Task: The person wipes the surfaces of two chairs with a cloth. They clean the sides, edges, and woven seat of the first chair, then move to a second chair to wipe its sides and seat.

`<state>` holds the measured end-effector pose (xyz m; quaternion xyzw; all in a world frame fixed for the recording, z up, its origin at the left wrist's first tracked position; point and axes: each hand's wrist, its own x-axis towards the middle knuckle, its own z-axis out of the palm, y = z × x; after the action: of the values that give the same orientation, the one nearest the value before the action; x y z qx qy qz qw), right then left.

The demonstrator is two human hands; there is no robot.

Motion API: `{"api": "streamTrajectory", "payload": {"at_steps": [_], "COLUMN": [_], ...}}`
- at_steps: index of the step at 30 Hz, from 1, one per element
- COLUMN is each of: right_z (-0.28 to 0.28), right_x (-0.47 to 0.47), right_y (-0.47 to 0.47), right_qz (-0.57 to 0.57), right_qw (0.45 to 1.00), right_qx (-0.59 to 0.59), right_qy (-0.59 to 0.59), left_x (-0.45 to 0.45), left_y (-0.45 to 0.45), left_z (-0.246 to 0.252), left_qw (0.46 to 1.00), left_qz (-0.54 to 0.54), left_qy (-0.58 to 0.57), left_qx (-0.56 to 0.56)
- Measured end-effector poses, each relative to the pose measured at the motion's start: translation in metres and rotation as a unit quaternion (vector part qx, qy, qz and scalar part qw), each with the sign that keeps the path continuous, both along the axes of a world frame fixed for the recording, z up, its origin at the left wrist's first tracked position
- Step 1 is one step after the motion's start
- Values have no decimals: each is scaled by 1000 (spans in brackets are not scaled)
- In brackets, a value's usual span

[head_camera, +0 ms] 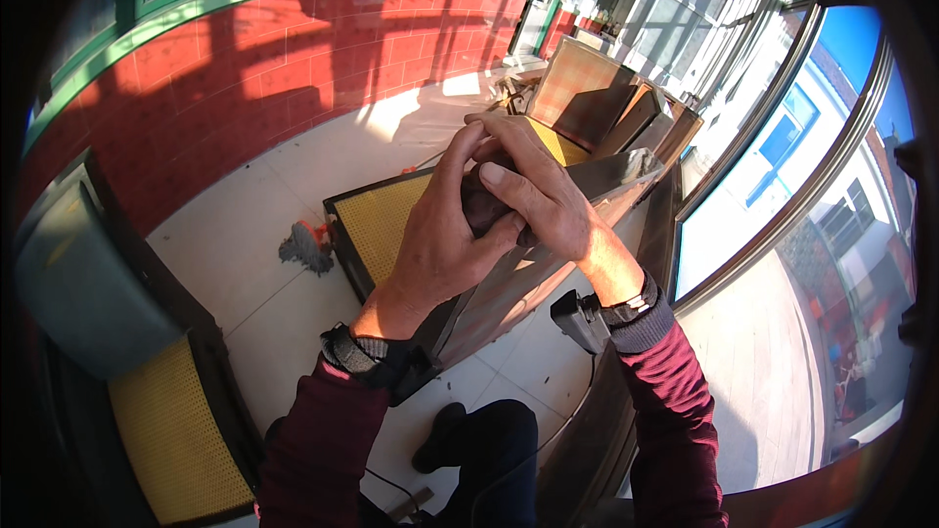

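My left hand [447,235] and my right hand [546,191] are raised together before me, cupped around a dark, rounded lump [484,202] that shows between the fingers. Its material cannot be told. The fingertips of both hands meet at the top, and the right thumb lies across the lump's front. Both wrists wear dark straps with small devices; a grey box-shaped device [583,323] with a cable is by the right wrist. Behind and below the hands stands a dark wooden frame with a yellow woven panel [378,224].
At the left is a seat with a yellow woven base [176,433] and a grey-green cushion [88,286]. A grey mop head [306,248] lies on the tiled floor. Plaid-covered cushions [579,92] lean farther back. Glazed windows [777,161] run along the right, a red tiled wall [257,73] along the left.
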<state>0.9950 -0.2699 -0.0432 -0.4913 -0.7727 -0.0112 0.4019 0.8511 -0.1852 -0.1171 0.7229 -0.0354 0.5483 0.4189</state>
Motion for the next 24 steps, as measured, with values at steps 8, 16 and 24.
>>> {"api": "streamTrajectory", "payload": {"at_steps": [8, 16, 24], "right_z": [-10, -31, -30], "right_x": [14, -2, 0], "right_y": [-20, -6, -9], "right_qz": [-221, -240, -213], "right_qw": [964, 967, 972], "right_qx": [8, 44, 55], "right_qy": [148, -80, -79], "left_x": [-24, -96, -137], "left_y": [18, 50, 27], "left_z": [1, -114, -167], "left_qw": [980, 883, 840], "left_qz": [69, 74, 123], "left_qy": [20, -39, -17], "left_qx": [-185, -462, -528]}}
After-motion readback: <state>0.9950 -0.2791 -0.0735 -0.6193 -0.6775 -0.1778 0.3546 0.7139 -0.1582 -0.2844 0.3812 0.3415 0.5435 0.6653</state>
